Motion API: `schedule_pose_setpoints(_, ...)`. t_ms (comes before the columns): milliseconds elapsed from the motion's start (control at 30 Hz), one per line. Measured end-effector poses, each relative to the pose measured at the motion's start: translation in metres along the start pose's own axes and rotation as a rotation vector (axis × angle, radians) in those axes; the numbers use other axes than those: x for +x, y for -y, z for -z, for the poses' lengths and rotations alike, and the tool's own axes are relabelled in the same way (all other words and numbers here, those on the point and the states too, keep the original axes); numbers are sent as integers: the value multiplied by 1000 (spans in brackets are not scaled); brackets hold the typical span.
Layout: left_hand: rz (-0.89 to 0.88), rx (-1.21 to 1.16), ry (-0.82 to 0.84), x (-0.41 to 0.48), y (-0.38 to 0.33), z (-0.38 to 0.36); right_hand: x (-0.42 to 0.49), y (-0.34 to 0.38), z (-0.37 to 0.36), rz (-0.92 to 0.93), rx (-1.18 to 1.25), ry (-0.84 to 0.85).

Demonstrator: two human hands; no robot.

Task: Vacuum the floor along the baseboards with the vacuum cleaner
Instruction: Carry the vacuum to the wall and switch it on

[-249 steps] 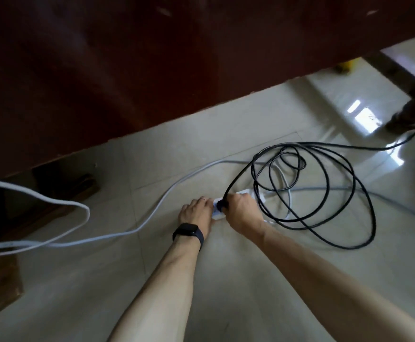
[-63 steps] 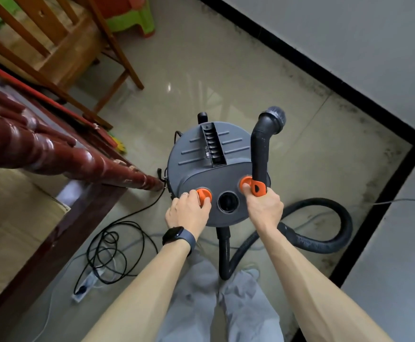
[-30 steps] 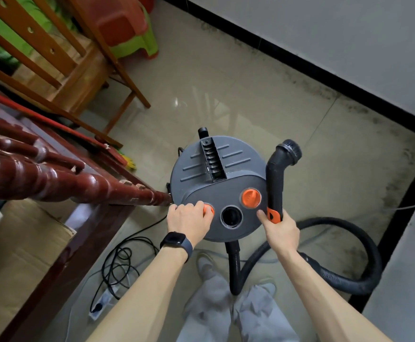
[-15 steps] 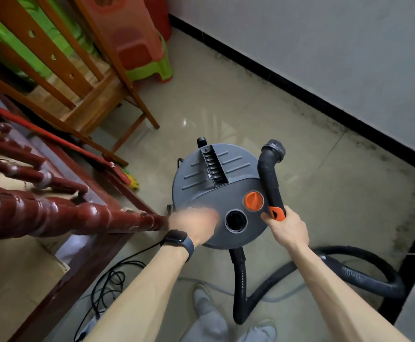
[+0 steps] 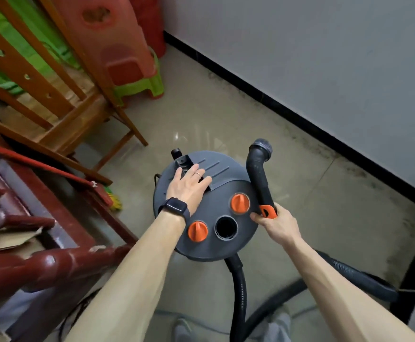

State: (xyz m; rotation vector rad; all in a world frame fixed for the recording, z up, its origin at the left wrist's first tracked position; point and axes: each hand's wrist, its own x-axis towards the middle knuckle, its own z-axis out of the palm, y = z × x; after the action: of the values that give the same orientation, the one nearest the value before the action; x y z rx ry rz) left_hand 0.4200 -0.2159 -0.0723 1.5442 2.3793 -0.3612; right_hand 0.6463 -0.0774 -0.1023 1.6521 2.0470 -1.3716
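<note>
A round grey vacuum cleaner (image 5: 211,240) stands on the tiled floor in front of me, with two orange knobs and an open black port on its lid. My left hand (image 5: 188,185) lies flat with straight fingers over the black handle slot on the lid. My right hand (image 5: 276,224) grips the black hose wand (image 5: 259,169) at its orange collar, to the right of the canister, nozzle end pointing up. The corrugated black hose (image 5: 241,292) loops across the floor behind the canister. A black baseboard (image 5: 300,118) runs along the grey wall on the right.
A wooden chair frame (image 5: 61,99) and stacked red and green plastic stools (image 5: 127,62) stand at the upper left. Dark red carved furniture (image 5: 36,265) crowds the left side, with a red-handled broom (image 5: 53,169) leaning by it. Open floor lies between canister and baseboard.
My left hand has left the orange knob at the lid's near edge and moved up onto the handle slot. The right hand still holds the wand. The view has tilted further up.
</note>
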Motion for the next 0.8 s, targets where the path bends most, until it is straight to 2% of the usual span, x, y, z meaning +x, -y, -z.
schedule_pose_setpoints(100, 77, -34, -72, 15, 5, 7, 32, 18, 10, 41, -20, 61)
schedule_pose_setpoints(400, 388, -191, -61, 9, 21, 5, 99, 72, 5, 116, -99, 164)
schedule_pose_setpoints(800, 546, -327, 7, -7, 42, -13, 131, 140, -25, 196, -87, 165)
